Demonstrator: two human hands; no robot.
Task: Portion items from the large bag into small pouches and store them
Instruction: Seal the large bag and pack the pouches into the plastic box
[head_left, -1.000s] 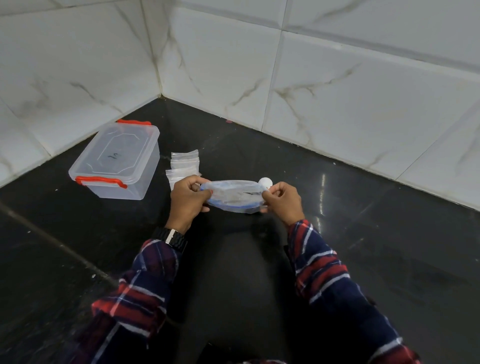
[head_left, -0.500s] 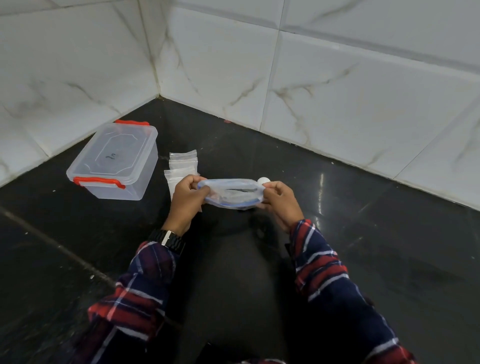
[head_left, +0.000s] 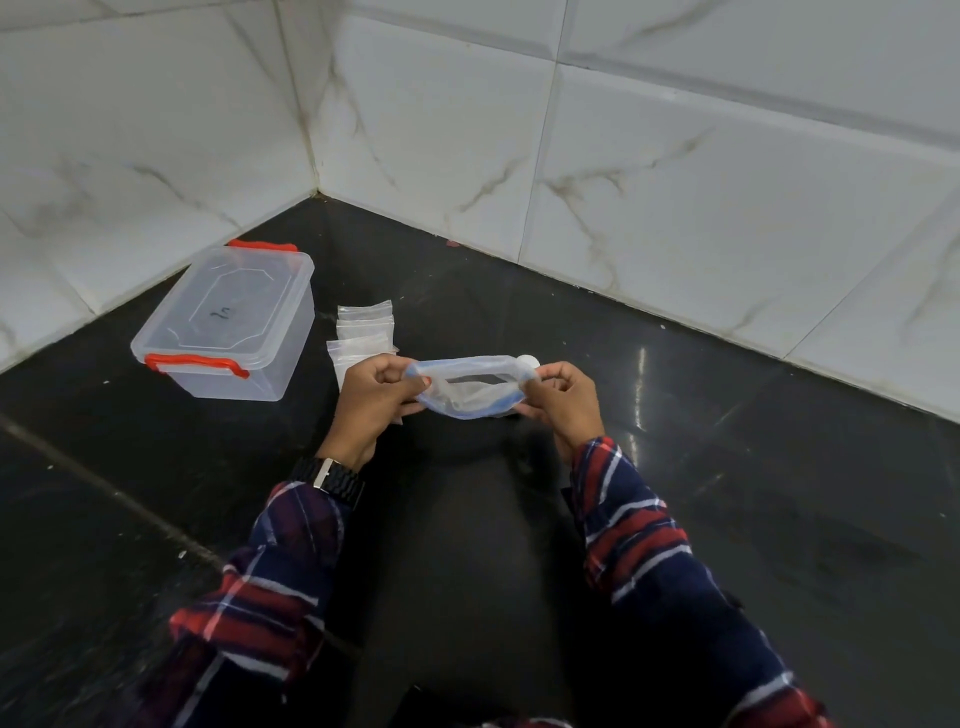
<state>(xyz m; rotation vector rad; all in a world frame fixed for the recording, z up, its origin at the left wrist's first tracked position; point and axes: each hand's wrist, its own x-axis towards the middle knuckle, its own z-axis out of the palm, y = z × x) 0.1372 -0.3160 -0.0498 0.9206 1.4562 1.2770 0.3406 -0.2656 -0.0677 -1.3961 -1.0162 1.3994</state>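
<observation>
Mouth of the zip bag (head_left: 470, 387) now gapes wider than a second ago, stretched between left hand (head_left: 376, 397) and right hand (head_left: 563, 400), fingers of each pinching one end of the rim. Small pouches (head_left: 363, 332) lie just beyond the left fingers. Judged ready for portioning.

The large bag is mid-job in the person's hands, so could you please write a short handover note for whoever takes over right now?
Left hand: pinches the left end of the large bag at its mouth.
Right hand: pinches the right end; together they hold the bag above the black counter with its mouth pulled open.
Small pouches: stacked flat on the counter behind the left hand; they look unfilled.
Storage box: left of the pouches, lid on; looks empty.
Done: bag opened.
Left: fill the pouches, seal them, store them in the box. What the bag holds cannot be told.
</observation>
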